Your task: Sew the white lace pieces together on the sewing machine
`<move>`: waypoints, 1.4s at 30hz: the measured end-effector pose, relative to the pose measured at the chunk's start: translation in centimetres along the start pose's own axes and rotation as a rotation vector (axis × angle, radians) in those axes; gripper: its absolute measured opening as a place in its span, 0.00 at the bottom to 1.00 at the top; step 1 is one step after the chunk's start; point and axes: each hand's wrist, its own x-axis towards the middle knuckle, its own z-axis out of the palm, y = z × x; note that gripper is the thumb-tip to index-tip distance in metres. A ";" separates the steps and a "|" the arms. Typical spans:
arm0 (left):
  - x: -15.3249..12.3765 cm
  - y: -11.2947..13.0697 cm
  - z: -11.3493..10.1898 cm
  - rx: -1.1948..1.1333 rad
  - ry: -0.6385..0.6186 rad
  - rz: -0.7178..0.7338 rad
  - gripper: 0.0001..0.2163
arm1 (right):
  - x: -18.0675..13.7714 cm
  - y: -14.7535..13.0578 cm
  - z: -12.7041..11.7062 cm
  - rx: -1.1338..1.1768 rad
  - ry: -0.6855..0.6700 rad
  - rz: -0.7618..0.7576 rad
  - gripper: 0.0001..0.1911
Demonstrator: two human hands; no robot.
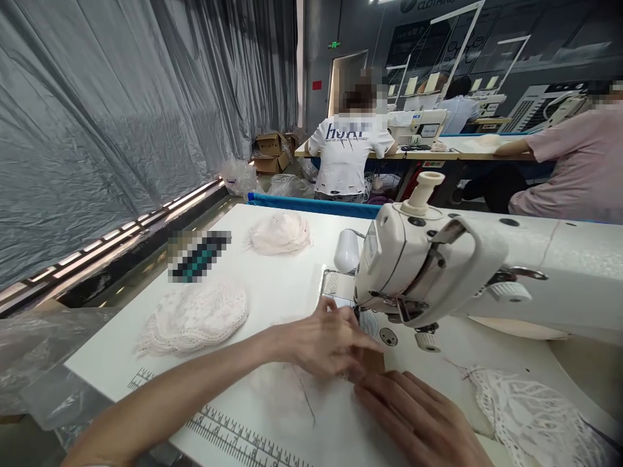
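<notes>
My left hand (325,340) lies on a pale lace fabric piece (287,395) just in front of the needle area of the white sewing machine (438,266). Its fingers are pressed together on the cloth's edge. My right hand (418,415) rests flat beside it with fingers stretched out, pressing the same fabric onto the white table (272,292). A small brown piece (372,360) shows between the two hands.
Two heaps of white lace (195,318) (280,235) lie at the left and far side of the table, more lace (530,415) at the right. A printed ruler (243,438) runs along the front edge. Other people sit at machines behind. Grey plastic sheeting hangs at left.
</notes>
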 end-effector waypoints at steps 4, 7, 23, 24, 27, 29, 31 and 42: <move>-0.7 -2.0 0.3 -0.104 0.151 -0.131 0.14 | -0.5 0.6 0.4 0.006 -0.003 0.091 0.15; -1.1 -2.8 0.9 -0.116 0.256 -0.164 0.12 | -0.5 1.0 0.7 -0.003 -0.002 0.147 0.14; -0.5 -2.8 2.1 -0.013 0.302 -0.196 0.12 | -0.2 1.2 0.2 -0.015 -0.096 0.199 0.17; -0.5 -2.8 2.2 -0.014 0.302 -0.193 0.12 | -0.2 1.2 0.2 -0.012 -0.100 0.201 0.17; -0.5 -2.9 2.3 -0.016 0.307 -0.190 0.12 | -0.6 1.4 0.3 -0.025 -0.093 0.201 0.15; -0.5 -3.0 2.4 -0.022 0.322 -0.182 0.12 | -0.7 1.5 0.4 -0.066 -0.075 0.195 0.13; -0.6 -3.2 2.5 -0.030 0.339 -0.169 0.12 | -0.7 1.6 0.4 -0.121 -0.062 0.188 0.13; -0.6 -3.5 2.6 -0.028 0.344 -0.159 0.13 | -1.1 2.0 -0.1 -0.229 -0.140 0.226 0.15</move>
